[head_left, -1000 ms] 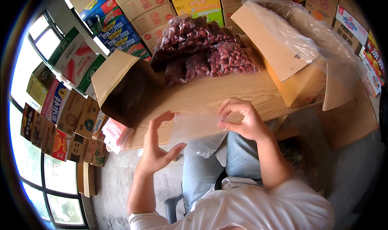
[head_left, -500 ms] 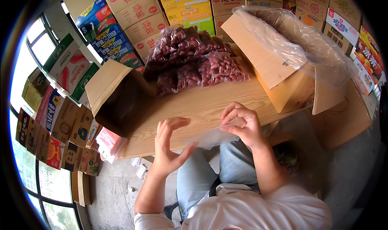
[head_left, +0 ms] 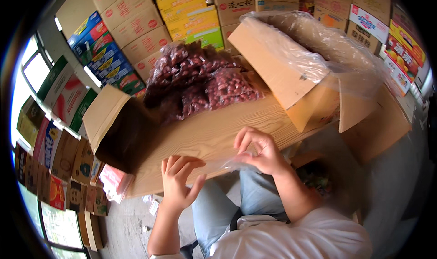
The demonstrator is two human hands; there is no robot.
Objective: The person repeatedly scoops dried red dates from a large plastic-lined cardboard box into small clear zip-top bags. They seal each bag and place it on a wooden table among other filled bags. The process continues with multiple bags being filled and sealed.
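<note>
At the worktop's [head_left: 200, 136] six o'clock edge, the right hand [head_left: 261, 156] pinches a clear bag [head_left: 237, 164]; the left hand [head_left: 180, 179], thumb and fingers parted, is just beside it, contact unclear. This bag looks unfilled and unfinished; the packed bags of dark-red fruit [head_left: 200, 88] towards twelve seem done.

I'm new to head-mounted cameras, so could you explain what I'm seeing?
There's no machine: these are a person's own bare hands, seen from above by a wide fisheye camera on their head, which bends straight edges. On the wooden table are bagged dark-red fruits, between an open brown box at left and a film-draped carton at right. The right hand pinches a clear plastic bag; the left hand is open beside it, contact unclear.
</note>
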